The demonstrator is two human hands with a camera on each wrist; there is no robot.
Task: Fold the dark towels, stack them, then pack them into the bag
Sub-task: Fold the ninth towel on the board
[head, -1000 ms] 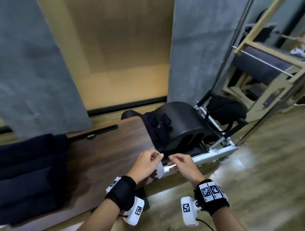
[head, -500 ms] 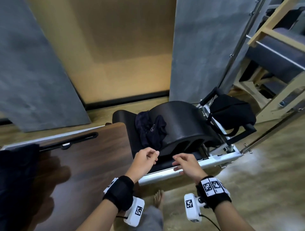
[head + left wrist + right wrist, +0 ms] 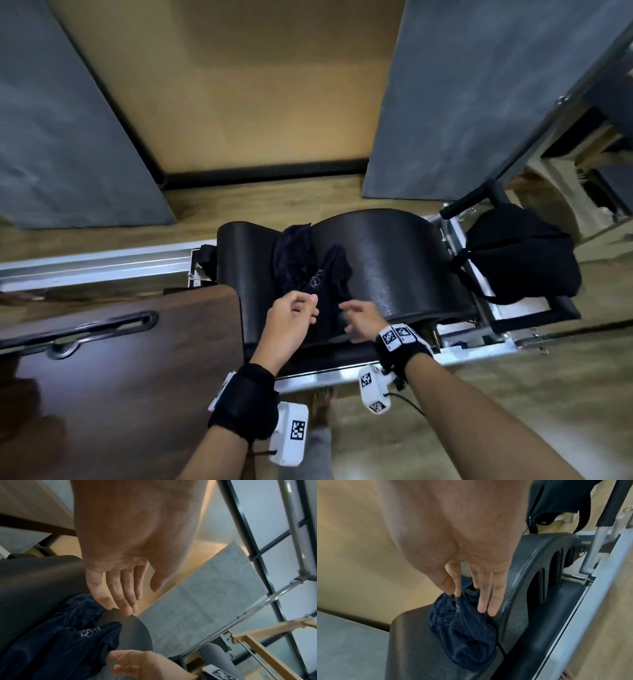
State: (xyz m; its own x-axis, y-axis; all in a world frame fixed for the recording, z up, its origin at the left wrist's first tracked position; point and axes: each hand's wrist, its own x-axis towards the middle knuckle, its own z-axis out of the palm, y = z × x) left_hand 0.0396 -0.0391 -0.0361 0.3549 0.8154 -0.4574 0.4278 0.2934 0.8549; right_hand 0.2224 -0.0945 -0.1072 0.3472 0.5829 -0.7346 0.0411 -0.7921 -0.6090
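A crumpled dark navy towel [image 3: 308, 270] lies on a black padded bench [image 3: 246, 260], against a black arched barrel [image 3: 394, 246]. My left hand [image 3: 305, 306] hovers over the towel's near left part, fingers relaxed and holding nothing; in the left wrist view that hand [image 3: 142, 600] hangs above the towel [image 3: 60, 642]. My right hand [image 3: 346, 308] reaches in from the right with straight fingers. In the right wrist view its [image 3: 467, 601] thumb and forefinger tips sit close together at the towel's [image 3: 467, 628] upper fold; contact is unclear. A black bag [image 3: 520, 260] hangs at the right.
A dark wooden table [image 3: 120, 359] with a slot handle stands at the near left, its corner next to the bench. A metal rail [image 3: 96, 263] runs behind it. Grey wall panels and a wooden frame stand beyond. A bare foot shows on the floor below.
The view swung right, so the folded dark towels on the table have left the frame. Both hands moved forward from the table edge to just over the crumpled towel.
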